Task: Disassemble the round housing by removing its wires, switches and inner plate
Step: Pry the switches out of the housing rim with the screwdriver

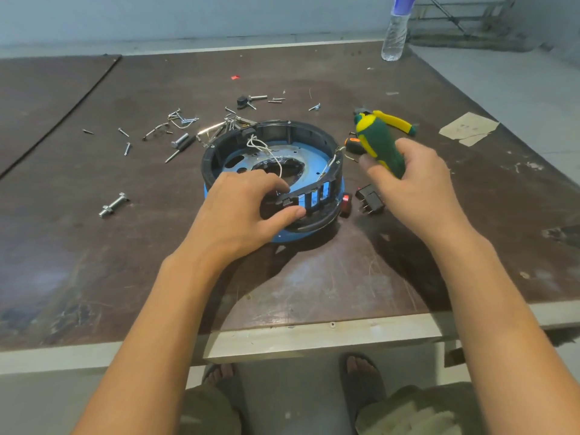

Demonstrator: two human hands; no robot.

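Left grip (241, 205): clasped on the near wall of the round housing (273, 128), fingers curled over the rim to the inside, thumb pressed on the black outer face. Right grip (417, 177): closed round the green-and-yellow handle of a screwdriver (376, 142), held raised just to the right of the housing; the shaft is hidden, so where its tip points cannot be told. Housing: black ring on a blue base, standing flat near the middle of the dark brown surface (94, 246), open side up. Inner plate (314, 158): blue, with round holes and a large ragged centre opening, seated in the bottom of the ring. White wires (266, 150): looped from the far-left inner wall down across the plate. Red switch (346, 202): just outside the housing's near-right wall; whether it touches the wall cannot be told. Black switch (370, 199): with metal prongs, lying on the surface just beside the red one, below the right grip. Pliers (397, 120): yellow-and-green handles, on the surface beyond the screwdriver. Screws (182, 120): loose, scattered behind and left of the housing. Bolt (113, 205): with nut, alone to the left. Plastic bottle (396, 32): upright at the far right edge. Paper scrap (467, 128): flat at the right.
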